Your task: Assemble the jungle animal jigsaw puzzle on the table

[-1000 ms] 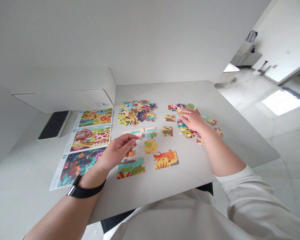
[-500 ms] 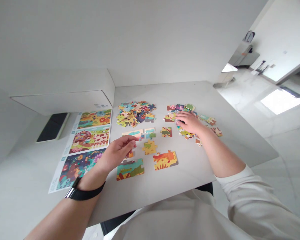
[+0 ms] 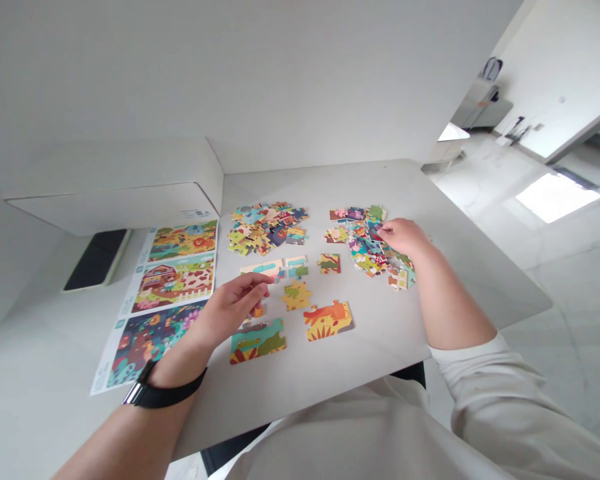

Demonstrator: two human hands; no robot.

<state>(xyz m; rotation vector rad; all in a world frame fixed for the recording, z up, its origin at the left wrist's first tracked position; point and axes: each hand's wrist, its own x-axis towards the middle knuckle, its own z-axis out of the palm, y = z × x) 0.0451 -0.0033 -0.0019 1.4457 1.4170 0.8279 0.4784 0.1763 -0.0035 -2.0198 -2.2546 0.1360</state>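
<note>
Left hand [image 3: 230, 308] beside picture sheet [image 3: 176, 285], thumb and forefinger close together; hold unclear. First puzzle heap [image 3: 266, 228] right of sheet, second heap [image 3: 364, 248] farther right. Right hand [image 3: 404, 237] at second heap, fingertips bunched; cannot tell grip.

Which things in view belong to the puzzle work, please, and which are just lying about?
In use:
- left puzzle pile
- right puzzle pile
- crocodile section
- picture sheet, probably for reference

Apparently lying about:
- phone
- white box, contents hidden

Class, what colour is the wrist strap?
The strap is black, seen best in the head view.
</note>
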